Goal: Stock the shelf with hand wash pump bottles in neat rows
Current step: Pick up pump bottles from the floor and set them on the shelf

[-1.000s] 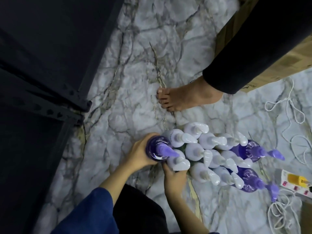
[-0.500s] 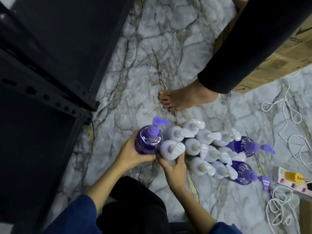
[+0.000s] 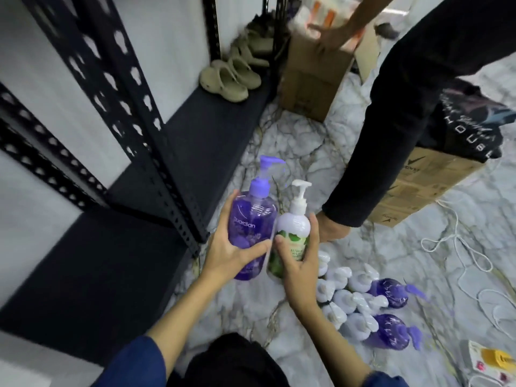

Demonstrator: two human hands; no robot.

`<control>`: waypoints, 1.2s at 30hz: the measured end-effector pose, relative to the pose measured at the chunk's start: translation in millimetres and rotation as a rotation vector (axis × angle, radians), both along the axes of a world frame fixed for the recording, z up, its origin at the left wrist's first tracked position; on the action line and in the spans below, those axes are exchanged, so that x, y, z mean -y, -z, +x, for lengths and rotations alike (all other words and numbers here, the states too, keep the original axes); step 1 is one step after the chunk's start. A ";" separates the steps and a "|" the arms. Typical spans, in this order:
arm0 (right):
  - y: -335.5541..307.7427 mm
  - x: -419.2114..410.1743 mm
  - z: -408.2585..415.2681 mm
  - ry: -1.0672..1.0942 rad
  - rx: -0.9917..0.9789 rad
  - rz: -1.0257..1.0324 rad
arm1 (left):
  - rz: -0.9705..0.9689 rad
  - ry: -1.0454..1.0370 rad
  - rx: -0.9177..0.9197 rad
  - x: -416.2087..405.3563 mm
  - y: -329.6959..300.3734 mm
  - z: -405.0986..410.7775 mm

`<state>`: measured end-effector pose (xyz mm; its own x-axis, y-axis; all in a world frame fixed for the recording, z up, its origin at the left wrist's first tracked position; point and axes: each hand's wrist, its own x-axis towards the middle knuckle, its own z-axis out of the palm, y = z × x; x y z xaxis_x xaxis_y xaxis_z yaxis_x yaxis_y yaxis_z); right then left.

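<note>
My left hand [image 3: 231, 247] grips a purple pump bottle [image 3: 252, 219], held upright above the floor. Beside it my right hand [image 3: 300, 261] grips a white pump bottle [image 3: 293, 227] with a green label. The two bottles touch side by side. Below and to the right, several more white and purple pump bottles [image 3: 360, 300] stand in a cluster on the marble floor. The black metal shelf [image 3: 117, 263] is at the left, its low board bare near my hands.
Another person's black-clad leg [image 3: 396, 113] and bare foot stand just right of my hands. Beige clogs [image 3: 229, 76] lie at the shelf's far end. Cardboard boxes [image 3: 312, 79] stand behind, another one at the right. White cords and a power strip [image 3: 491, 361] lie at the lower right.
Both hands have lifted a bottle each off the floor cluster and raised them. The view has tilted up, so the shelf, clogs and boxes now show.
</note>
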<state>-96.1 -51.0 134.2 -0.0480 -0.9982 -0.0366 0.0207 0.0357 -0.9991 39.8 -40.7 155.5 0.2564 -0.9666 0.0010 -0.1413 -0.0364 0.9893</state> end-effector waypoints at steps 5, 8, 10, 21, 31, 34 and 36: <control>-74.5 4.7 5.2 0.003 0.056 -0.181 | -0.131 -0.069 0.080 -8.2 -77.8 3.2; -120.3 6.7 11.6 -0.015 0.072 -0.282 | -0.203 -0.116 0.137 -13.9 -125.2 5.0; -152.8 7.2 17.1 -0.033 0.096 -0.331 | -0.239 -0.150 0.180 -19.9 -159.0 6.5; -305.7 -5.9 63.8 -0.200 0.202 -0.605 | -0.479 -0.439 0.311 -81.3 -314.2 36.5; -384.3 -56.9 165.4 -0.546 0.331 -0.744 | -0.510 -0.900 0.461 -169.8 -376.7 107.5; -395.1 -74.2 204.6 -0.631 0.332 -0.779 | -0.526 -1.002 0.497 -197.6 -386.8 132.3; -400.6 -85.0 231.7 -0.680 0.325 -0.798 | -0.525 -1.070 0.526 -214.9 -391.7 147.3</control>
<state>135.5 34.1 534.8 0.4166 -0.5543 0.7206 0.5083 -0.5152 -0.6901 187.1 174.2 547.2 0.7478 -0.1379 0.6494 -0.6557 0.0000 0.7550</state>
